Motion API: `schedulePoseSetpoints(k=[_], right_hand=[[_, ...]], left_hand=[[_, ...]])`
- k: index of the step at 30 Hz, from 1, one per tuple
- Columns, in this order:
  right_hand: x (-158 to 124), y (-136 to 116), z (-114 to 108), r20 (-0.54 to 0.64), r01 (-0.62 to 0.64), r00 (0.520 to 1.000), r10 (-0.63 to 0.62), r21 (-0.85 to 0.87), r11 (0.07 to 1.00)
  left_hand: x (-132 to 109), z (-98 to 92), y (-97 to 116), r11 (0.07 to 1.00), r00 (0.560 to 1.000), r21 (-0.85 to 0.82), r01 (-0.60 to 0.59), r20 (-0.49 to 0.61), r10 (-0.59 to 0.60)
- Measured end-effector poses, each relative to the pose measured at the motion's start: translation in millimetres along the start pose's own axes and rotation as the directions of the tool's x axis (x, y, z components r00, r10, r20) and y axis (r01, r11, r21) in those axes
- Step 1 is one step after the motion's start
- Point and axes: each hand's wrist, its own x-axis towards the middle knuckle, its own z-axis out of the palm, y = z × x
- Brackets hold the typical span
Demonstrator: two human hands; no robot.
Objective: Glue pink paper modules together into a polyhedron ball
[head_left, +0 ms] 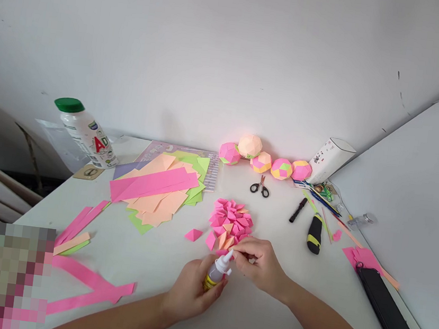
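My left hand point(193, 288) is wrapped around a glue bottle point(212, 277) with a white nozzle and a yellow label, tilted up and to the right. A bit of pink shows by the fingers of that hand. At the nozzle tip, the fingers of my right hand point(259, 260) are pinched together; what they hold, if anything, is too small to make out. Just beyond both hands lies a pile of folded pink paper pieces point(233, 217), with a few peach ones among them. One pink folded piece point(194, 234) sits apart on the left.
Paper sheets point(160, 192) and pink strips point(89, 276) lie left, near a green-capped bottle point(87, 135). Several paper balls point(282, 169) line the wall, with small scissors point(260, 187) in front. A black marker point(298, 210), a cutter point(315, 235) and a phone point(388, 310) lie right.
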Motion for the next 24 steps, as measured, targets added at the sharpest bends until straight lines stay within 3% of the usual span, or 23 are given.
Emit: schedulePoseSetpoints(k=[24], right_hand=[[-1.6,0.7,3.7,-0.042,0.042,0.998,-0.046,-0.097,0.994]], left_hand=[[-0.8,1.7,-2.8,0.998,1.000,0.060,0.010,0.004,-0.010]])
